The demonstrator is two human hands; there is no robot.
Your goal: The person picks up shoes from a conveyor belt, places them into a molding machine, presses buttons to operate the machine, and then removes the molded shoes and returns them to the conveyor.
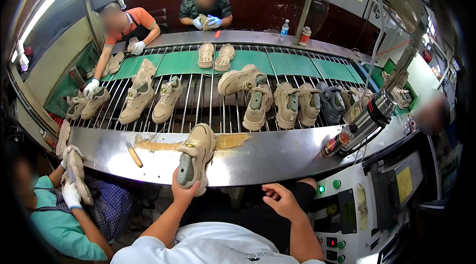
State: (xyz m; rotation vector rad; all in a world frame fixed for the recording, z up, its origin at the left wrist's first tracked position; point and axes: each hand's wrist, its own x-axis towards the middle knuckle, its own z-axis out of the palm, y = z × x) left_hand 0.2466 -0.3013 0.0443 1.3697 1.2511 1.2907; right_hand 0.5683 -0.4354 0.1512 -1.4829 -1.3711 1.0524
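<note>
Your left hand (184, 190) grips the heel of a beige sneaker (195, 157), holding it on its side, sole showing, over the near edge of the steel ledge (258, 157). Your right hand (282, 200) rests just below that ledge, fingers loosely curled and holding nothing. More sneakers lie on the roller conveyor (203, 98) beyond the ledge.

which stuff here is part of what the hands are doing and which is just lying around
In hand:
- left hand gripping the beige shoe by its heel, on the steel ledge
- right hand open, holding nothing

Lying about:
- brush on the ledge
- spray can
- water bottle
- shoes on the conveyor
</note>
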